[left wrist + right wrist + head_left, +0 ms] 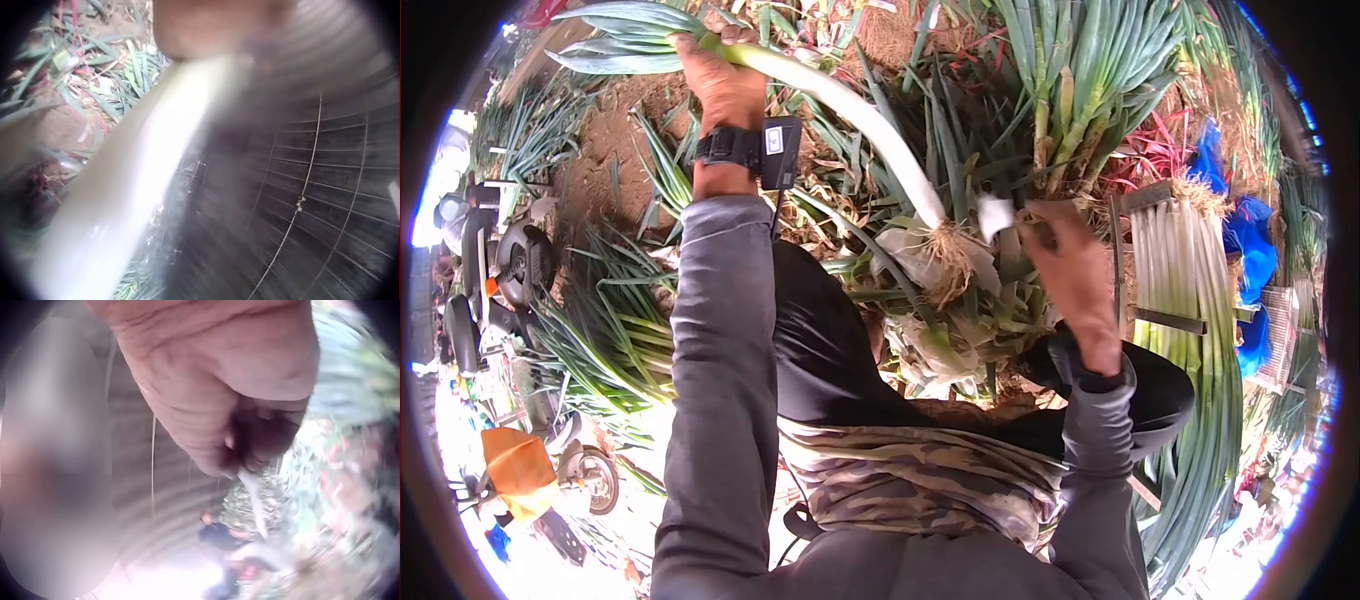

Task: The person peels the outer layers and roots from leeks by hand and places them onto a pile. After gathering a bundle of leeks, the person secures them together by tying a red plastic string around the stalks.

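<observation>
My left hand [725, 85] grips a long green onion [855, 105] just below its green leaves, at the upper left of the head view. The onion's white shaft slants down to the right, ending in shaggy roots over a heap of trimmings. In the left wrist view the pale shaft [134, 169] runs below the fingers. My right hand [1068, 265], fingers curled, is to the right of the roots. A thin pale strip [253, 500] sticks out from its fingers in the right wrist view. The head view shows it as a blurred white piece [996, 216]; I cannot tell what it is.
Peeled skins and leaves [945, 350] pile up between my knees. A stack of cleaned onions [1185, 260] lies at the right in a rack, beside blue plastic [1252, 245]. More unpeeled onions [1090, 75] stand at the back. Parked motorbikes [520, 260] are far left.
</observation>
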{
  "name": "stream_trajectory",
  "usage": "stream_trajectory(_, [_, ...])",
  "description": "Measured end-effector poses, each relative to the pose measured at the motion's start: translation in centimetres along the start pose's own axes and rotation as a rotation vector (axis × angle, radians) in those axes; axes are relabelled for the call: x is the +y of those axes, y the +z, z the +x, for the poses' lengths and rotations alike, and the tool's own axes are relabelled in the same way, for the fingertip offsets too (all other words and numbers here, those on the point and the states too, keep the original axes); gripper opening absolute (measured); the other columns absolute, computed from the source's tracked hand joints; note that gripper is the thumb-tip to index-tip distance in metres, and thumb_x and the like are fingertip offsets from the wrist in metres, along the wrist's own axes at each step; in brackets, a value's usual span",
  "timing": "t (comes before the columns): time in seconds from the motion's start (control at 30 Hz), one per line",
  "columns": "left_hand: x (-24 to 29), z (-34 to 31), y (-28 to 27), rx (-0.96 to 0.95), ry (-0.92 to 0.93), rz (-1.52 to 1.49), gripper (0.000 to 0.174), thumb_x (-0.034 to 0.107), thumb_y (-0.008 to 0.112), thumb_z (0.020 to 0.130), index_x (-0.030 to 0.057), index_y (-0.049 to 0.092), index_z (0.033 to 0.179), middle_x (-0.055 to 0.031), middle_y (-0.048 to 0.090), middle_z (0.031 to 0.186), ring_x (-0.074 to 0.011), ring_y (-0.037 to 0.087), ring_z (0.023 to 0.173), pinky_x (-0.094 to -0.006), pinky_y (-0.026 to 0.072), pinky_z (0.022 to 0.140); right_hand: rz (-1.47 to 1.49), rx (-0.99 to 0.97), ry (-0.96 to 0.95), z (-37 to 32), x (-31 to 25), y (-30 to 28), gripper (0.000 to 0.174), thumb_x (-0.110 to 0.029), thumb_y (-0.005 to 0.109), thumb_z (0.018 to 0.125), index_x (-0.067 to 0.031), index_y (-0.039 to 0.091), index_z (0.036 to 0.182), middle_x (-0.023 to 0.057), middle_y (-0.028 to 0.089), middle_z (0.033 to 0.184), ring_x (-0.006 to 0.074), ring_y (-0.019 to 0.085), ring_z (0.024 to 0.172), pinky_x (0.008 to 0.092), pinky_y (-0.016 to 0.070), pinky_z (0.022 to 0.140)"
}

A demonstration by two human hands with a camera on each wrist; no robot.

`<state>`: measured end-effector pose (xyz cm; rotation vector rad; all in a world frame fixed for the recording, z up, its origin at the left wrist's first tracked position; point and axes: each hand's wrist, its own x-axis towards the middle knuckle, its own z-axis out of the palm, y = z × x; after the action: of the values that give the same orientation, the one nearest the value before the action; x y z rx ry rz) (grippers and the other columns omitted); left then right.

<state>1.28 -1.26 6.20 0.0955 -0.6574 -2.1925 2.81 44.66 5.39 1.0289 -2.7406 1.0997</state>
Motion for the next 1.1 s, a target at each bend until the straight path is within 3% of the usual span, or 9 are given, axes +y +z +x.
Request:
stream_trajectory(0.13, [0.7,0.7,-1.6,-0.262,-0.144,0.01,0.054,0.059,0.032,0.106,0.0083,0.048,0.1,-0.0045,0.053,0.072,-0.0164,0.048,0.059,-0.0341,0.0431,0.057,0.251,-0.005,0.058,-0.2,-2.6,2.6,0.016,-0.012,0.07,0.093,-0.0003,0.071,0.105,0.0176,0.072,0.093,0.026,0.072,0.078,0.0373,0.056,0.068])
stream_trajectory(0.3, [-0.2,1.1,-0.1,-0.153,-0.038,-0.044,0.052,0.059,0.033,0.106,0.0086,0.047,0.102,-0.0056,0.052,0.075,-0.0167,0.045,0.059,-0.0342,0.042,0.058,0.162,-0.135,0.017,1.2,-3.6,5.8,0.023,-0.026,0.069,0.095,-0.0035,0.073,0.099,0.0188,0.071,0.081,0.0365,0.07,0.07,0.0415,0.0552,0.064])
stream_trajectory(0.4, [-0.2,1.1,-0.6,-0.185,-0.056,-0.063,0.052,0.058,0.034,0.106,0.0072,0.047,0.103,-0.0063,0.053,0.08,-0.0165,0.047,0.06,-0.0335,0.0421,0.058,0.127,-0.149,0.06,0.9,-3.2,7.0,0.022,-0.027,0.066,0.094,-0.0066,0.073,0.098,0.0199,0.07,0.082,0.0395,0.069,0.077,0.0454,0.0545,0.066])
stream_trajectory(0.5, [-1.3,-3.1,4.0,0.073,0.105,0.112,0.037,0.047,0.07,0.094,0.0124,0.059,0.101,-0.0004,0.057,0.075,-0.0157,0.056,0.067,-0.03,0.0503,0.061,0.079,-0.203,0.086,1.4,-3.5,7.3,0.02,-0.025,0.067,0.091,-0.0074,0.073,0.099,0.0202,0.07,0.085,0.0405,0.069,0.079,0.0477,0.0543,0.068])
stream_trajectory(0.53, [-1.0,-3.4,4.0,0.072,0.019,0.139,0.044,0.051,0.07,0.092,0.0101,0.06,0.105,-0.0008,0.057,0.077,-0.0157,0.056,0.069,-0.0295,0.0502,0.063,0.057,-0.223,0.097,1.4,-3.5,7.2,0.02,-0.024,0.067,0.09,-0.0078,0.073,0.1,0.0203,0.07,0.086,0.0409,0.069,0.08,0.0485,0.0542,0.069])
stream_trajectory(0.63, [-1.3,-3.4,4.2,0.174,0.045,0.13,0.051,0.055,0.071,0.09,0.0087,0.06,0.108,-0.0008,0.057,0.077,-0.0162,0.056,0.068,-0.03,0.0502,0.064,-0.01,-0.193,0.075,1.3,-3.6,7.7,0.024,-0.025,0.069,0.086,-0.008,0.072,0.103,0.02,0.071,0.088,0.0412,0.069,0.082,0.0489,0.0547,0.072])
stream_trajectory(0.73, [-1.1,-3.0,3.5,0.132,0.046,0.106,0.05,0.05,0.066,0.096,0.004,0.06,0.112,-0.0011,0.056,0.077,-0.0147,0.054,0.065,-0.0289,0.0493,0.062,0.021,-0.163,0.108,1.2,-3.1,8.3,0.027,-0.026,0.071,0.085,-0.0078,0.072,0.105,0.0192,0.072,0.089,0.0407,0.07,0.083,0.0483,0.0554,0.074])
stream_trajectory(0.83, [-0.2,0.0,0.6,-0.228,-0.141,-0.146,0.052,0.057,0.035,0.106,0.0068,0.047,0.103,-0.0062,0.053,0.08,-0.0154,0.047,0.06,-0.0322,0.0425,0.058,0.012,-0.202,0.134,1.2,-2.9,8.0,0.029,-0.027,0.072,0.084,-0.0073,0.072,0.106,0.0192,0.072,0.089,0.0404,0.07,0.083,0.048,0.0557,0.075])
stream_trajectory(1.1, [-0.4,-0.1,0.6,-0.199,-0.177,-0.231,0.049,0.054,0.043,0.105,0.0054,0.048,0.102,-0.0065,0.053,0.078,-0.0135,0.048,0.058,-0.0309,0.0437,0.057,0.231,-0.317,0.107,1.4,-2.0,6.9,0.031,-0.026,0.071,0.083,-0.0054,0.074,0.106,0.0219,0.07,0.082,0.0404,0.07,0.081,0.0455,0.0551,0.075])
